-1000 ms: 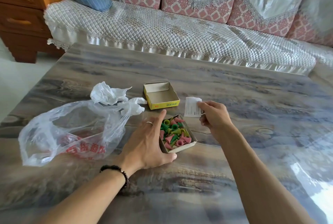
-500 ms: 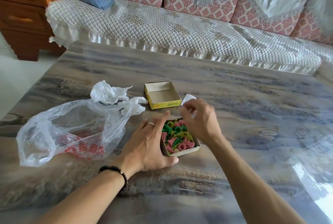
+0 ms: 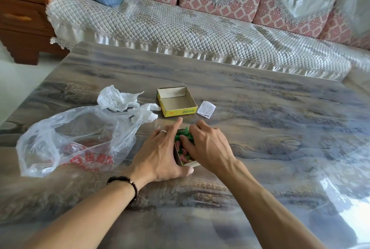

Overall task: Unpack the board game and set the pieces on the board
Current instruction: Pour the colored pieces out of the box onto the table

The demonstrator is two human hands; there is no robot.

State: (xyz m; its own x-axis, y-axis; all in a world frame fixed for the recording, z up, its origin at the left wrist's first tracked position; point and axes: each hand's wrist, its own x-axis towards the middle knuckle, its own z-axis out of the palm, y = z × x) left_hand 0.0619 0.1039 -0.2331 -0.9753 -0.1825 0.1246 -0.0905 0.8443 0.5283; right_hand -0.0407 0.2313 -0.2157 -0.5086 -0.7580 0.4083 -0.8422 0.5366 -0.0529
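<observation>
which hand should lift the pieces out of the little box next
Probably the right hand: its fingers already reach into the box among the colored pieces. The left hand lies against the box's side, steadying it.

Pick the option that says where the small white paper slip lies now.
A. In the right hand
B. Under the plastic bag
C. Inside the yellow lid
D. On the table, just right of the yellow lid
D: the slip lies flat on the table beside the right edge of the yellow lid, while the right hand is down in the box of pieces.
</observation>
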